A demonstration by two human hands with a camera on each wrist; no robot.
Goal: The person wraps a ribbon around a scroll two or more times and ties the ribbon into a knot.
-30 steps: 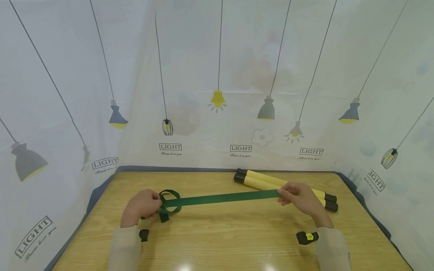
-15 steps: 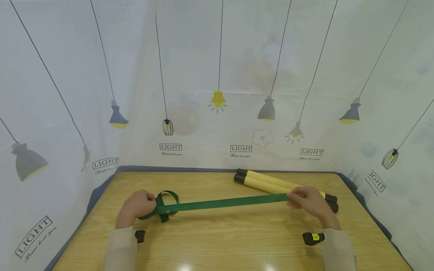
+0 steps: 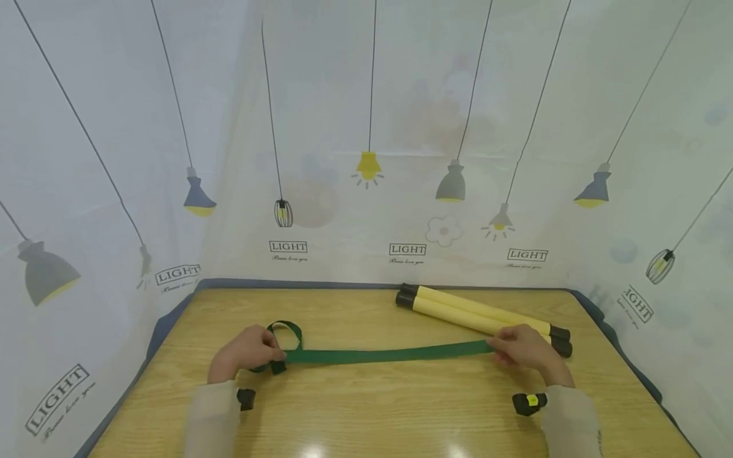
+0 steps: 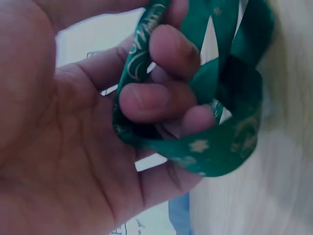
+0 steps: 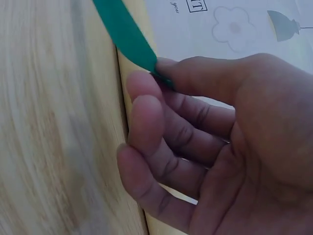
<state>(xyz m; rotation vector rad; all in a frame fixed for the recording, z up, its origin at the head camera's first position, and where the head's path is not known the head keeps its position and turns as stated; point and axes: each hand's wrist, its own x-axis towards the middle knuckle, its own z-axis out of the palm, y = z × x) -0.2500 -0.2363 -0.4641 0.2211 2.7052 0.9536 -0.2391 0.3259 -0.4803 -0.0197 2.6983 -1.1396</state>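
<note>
A green ribbon (image 3: 366, 356) with pale printed patterns stretches across the table between both hands. My left hand (image 3: 243, 353) grips it near a loose loop; in the left wrist view the ribbon (image 4: 215, 152) winds round the curled fingers (image 4: 146, 100). Its looped part stands up behind that hand in the head view, and a short end hangs below. On the right, my right hand (image 3: 523, 346) pinches the other end. The right wrist view has the ribbon's tip (image 5: 132, 41) between thumb and forefinger, with the other fingers (image 5: 146, 122) loosely bent below.
Two yellow tubes (image 3: 458, 308) with black end caps lie side by side at the table's back right, partly behind the right hand. The wooden table (image 3: 366, 420) is bordered by a white lamp-printed curtain (image 3: 343, 127) at back and sides.
Both hands have come lower, the right one also moving rightward. The ribbon's stretched length now lies nearer the front and sags slightly. The yellow tubes have stayed put.
</note>
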